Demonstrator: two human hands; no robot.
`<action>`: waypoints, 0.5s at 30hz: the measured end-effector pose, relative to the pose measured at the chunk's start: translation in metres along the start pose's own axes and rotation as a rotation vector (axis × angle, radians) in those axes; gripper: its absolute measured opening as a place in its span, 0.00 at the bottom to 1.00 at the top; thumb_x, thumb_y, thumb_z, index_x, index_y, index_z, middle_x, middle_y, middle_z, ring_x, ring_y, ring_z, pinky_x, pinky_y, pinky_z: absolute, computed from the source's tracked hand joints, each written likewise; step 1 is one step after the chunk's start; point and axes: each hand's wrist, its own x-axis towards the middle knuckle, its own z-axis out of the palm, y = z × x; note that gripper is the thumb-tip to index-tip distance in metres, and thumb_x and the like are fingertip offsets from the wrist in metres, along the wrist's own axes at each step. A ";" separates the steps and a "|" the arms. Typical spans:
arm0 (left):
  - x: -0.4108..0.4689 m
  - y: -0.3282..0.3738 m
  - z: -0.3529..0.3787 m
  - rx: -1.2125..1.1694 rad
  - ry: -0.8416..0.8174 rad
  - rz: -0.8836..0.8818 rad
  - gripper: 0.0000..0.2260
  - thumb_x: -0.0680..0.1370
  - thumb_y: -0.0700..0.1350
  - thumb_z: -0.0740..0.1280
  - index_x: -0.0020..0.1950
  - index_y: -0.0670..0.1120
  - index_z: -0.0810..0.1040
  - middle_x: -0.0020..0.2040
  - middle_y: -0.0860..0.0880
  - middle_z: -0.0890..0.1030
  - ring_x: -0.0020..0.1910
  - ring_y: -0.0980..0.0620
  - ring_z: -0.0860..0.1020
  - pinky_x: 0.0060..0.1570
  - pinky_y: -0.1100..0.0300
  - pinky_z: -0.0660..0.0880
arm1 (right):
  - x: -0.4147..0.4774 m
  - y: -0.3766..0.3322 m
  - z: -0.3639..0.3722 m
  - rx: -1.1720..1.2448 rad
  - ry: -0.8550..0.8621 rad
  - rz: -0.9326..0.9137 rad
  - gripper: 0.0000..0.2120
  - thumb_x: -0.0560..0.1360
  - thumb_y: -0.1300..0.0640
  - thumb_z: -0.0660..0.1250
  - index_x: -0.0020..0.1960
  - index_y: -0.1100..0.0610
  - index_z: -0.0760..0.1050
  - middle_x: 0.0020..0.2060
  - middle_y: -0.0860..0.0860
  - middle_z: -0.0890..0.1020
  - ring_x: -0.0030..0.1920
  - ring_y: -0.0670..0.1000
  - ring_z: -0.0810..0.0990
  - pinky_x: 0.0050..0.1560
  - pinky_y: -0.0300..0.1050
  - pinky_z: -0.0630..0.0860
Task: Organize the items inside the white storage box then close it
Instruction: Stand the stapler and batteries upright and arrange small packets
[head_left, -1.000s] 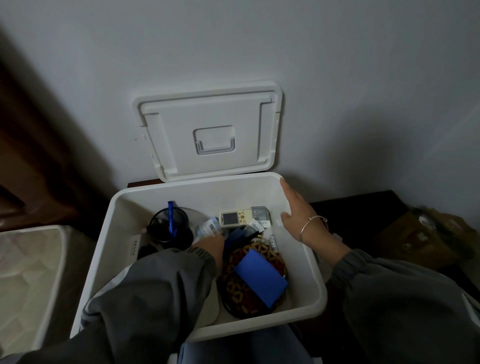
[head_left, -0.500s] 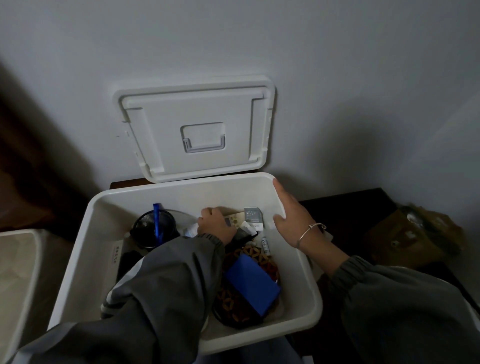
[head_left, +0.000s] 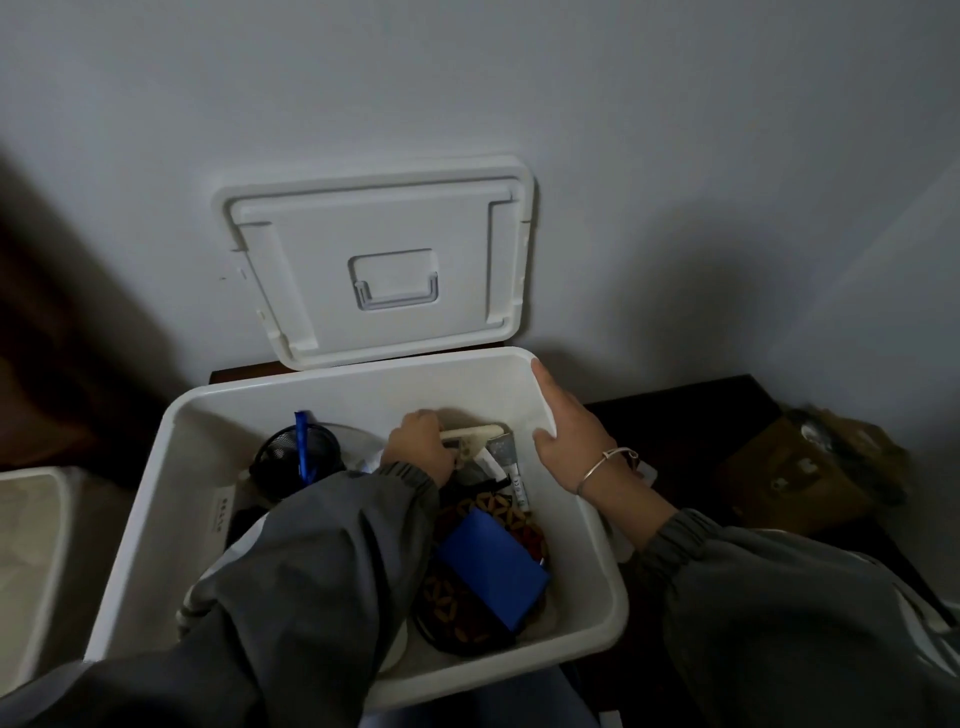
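The white storage box (head_left: 171, 499) stands open in front of me, its lid (head_left: 379, 260) leaning upright against the wall behind. Inside the box, my left hand (head_left: 418, 447) grips a cream remote control (head_left: 480, 434) near the back wall. My right hand (head_left: 569, 434) rests flat on the box's right rim, with a thin bracelet on its wrist. A blue rectangular case (head_left: 491, 569) lies on a brown patterned pouch (head_left: 483, 613) at the front right. A black mesh cup (head_left: 293, 457) with a blue pen (head_left: 303, 444) stands at the back left.
Small packets and a white tube (head_left: 519, 483) lie beside the remote. A dark tabletop (head_left: 701, 415) extends to the right, with a brown cardboard box (head_left: 800, 467) on it. A pale mattress edge (head_left: 31, 545) is at the left.
My left hand has moved from the middle of the box to the back wall and closed on the remote, tilting it. My right hand stays on the rim.
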 end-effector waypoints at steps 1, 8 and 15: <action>-0.002 -0.002 -0.008 0.039 0.001 -0.001 0.20 0.76 0.49 0.66 0.65 0.42 0.71 0.63 0.41 0.71 0.61 0.41 0.73 0.60 0.51 0.71 | 0.000 0.000 0.000 0.009 -0.001 0.005 0.39 0.74 0.63 0.60 0.75 0.41 0.45 0.71 0.53 0.65 0.64 0.54 0.72 0.59 0.42 0.68; -0.044 -0.032 -0.074 -0.451 -0.062 -0.194 0.14 0.77 0.50 0.67 0.54 0.40 0.74 0.43 0.46 0.77 0.38 0.51 0.76 0.35 0.60 0.73 | 0.001 -0.002 -0.001 0.000 0.013 0.005 0.39 0.73 0.65 0.61 0.76 0.44 0.47 0.70 0.55 0.67 0.65 0.55 0.71 0.58 0.36 0.64; -0.111 -0.070 -0.096 -1.634 -0.288 -0.281 0.13 0.75 0.42 0.65 0.57 0.38 0.76 0.45 0.42 0.81 0.31 0.53 0.79 0.26 0.65 0.76 | -0.005 -0.014 -0.006 -0.342 0.052 -0.004 0.35 0.73 0.59 0.63 0.76 0.54 0.52 0.68 0.58 0.67 0.65 0.59 0.68 0.63 0.48 0.67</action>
